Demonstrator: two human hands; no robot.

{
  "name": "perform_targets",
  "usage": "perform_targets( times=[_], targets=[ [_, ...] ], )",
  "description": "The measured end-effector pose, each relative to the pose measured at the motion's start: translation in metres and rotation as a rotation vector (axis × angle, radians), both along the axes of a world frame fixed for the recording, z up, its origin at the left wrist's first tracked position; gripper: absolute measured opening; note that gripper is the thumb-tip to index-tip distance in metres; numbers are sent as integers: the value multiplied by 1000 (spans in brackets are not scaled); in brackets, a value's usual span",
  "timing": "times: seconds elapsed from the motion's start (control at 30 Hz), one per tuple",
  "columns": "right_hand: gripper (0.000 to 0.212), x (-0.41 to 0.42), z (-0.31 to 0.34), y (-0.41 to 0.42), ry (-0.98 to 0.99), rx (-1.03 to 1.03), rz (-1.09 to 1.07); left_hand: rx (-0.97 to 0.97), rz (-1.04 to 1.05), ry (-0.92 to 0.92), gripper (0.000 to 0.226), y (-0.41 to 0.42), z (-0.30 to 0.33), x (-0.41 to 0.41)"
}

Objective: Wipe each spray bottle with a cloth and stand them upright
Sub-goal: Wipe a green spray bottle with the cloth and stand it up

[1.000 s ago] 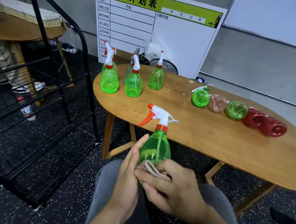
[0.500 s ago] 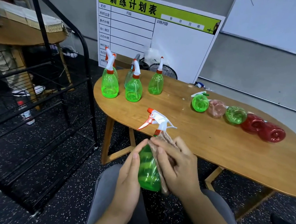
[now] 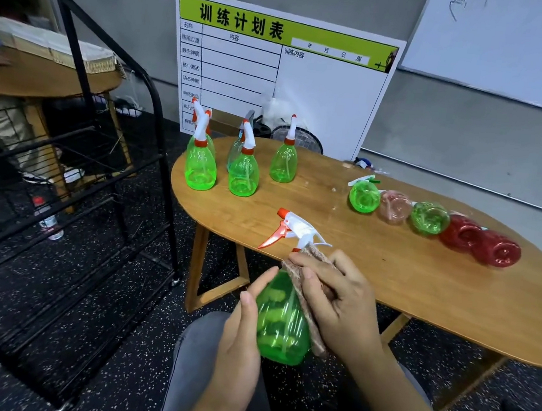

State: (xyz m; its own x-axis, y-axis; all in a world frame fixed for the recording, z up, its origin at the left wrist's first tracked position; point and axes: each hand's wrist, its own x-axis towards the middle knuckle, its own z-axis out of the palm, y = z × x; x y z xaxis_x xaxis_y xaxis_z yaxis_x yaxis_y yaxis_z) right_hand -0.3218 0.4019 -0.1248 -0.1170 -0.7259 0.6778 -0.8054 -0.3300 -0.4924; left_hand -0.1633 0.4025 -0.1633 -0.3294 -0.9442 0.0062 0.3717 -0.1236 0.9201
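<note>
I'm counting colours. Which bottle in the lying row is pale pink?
The pink bottle, second from the row's left end, lying between two green ones; the two at the right end are deep red.

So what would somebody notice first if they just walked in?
Probably the bright green spray bottle held over the person's lap, left hand gripping it, right hand pressing a cloth against it. Then the row of green, pink and red bottles lying on the wooden table, right side.
</note>
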Motion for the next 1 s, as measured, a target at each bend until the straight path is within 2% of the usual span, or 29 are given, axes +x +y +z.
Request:
perform_targets(
  times=[0.13,0.3,0.37,0.47,0.6,0.7,0.87,1.0],
  targets=[
    [32,15,-6,12,12,-2,50,47,18,37,59,-5,1,2],
    [24,26,-24,39,458,-116,235,96,8,79,62,-4,3,4],
    [23,20,-19,37,515,-153,247,80,12,61,63,-2,6,4],
    [27,12,-10,23,373,-129,212,15,14,9,66,-1,10,4],
    [35,-4,1,0,28,-15,55,-72,-3,-27,93,0,8,5],
    [32,-10,3,-3,-12,22,53,-51,-64,30,82,1,7,3],
    [28,-9,7,-1,-288,-33,58,9,-116,111,61,1,10,2],
    [29,-7,12,-1,-283,-2,80,36,-152,113,54,2,11,2]
  ],
)
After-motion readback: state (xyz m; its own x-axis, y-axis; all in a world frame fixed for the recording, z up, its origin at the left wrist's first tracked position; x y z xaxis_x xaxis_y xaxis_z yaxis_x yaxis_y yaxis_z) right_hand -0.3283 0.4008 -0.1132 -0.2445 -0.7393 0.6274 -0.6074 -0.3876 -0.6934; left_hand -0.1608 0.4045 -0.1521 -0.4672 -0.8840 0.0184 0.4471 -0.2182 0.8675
